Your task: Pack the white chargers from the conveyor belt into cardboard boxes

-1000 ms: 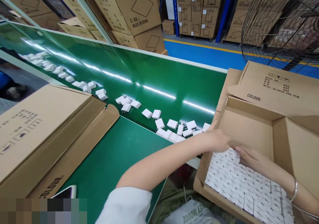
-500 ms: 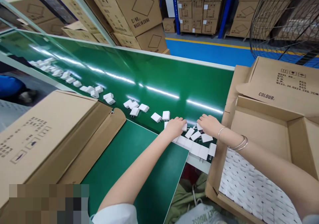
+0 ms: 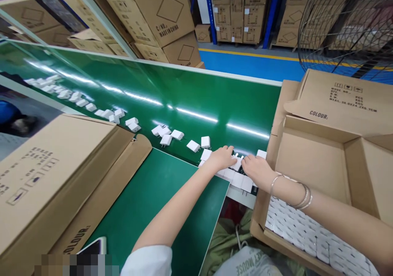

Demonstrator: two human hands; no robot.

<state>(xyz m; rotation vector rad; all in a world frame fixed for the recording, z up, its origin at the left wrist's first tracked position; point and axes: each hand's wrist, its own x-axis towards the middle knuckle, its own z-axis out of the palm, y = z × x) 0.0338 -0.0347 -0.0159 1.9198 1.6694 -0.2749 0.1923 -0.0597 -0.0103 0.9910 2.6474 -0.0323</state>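
White plug chargers lie in a loose line along the green conveyor belt (image 3: 196, 91). At the near right end of it, my left hand (image 3: 222, 158) has its fingers bent round a white plug charger (image 3: 237, 163). Close beside it, my right hand (image 3: 257, 170) is closed with its fingertips down among the chargers; its grip is partly hidden. Below both hands runs a row of chargers (image 3: 236, 179) set side by side at the belt's near edge. One more charger (image 3: 261, 154) sits just beyond my right hand.
An open carton (image 3: 353, 161) on the right holds packed rows of chargers (image 3: 294, 227). Another carton (image 3: 61, 157) stands at left beside a green board (image 3: 172, 194). A phone (image 3: 95, 246) lies near me. A wire fan (image 3: 334, 26) and stacked boxes (image 3: 166, 14) are behind.
My left hand has moved slightly right, and my right hand has come nearer and lower over the chargers. Loose chargers between the hands have been gathered closer. The view has shifted a little.
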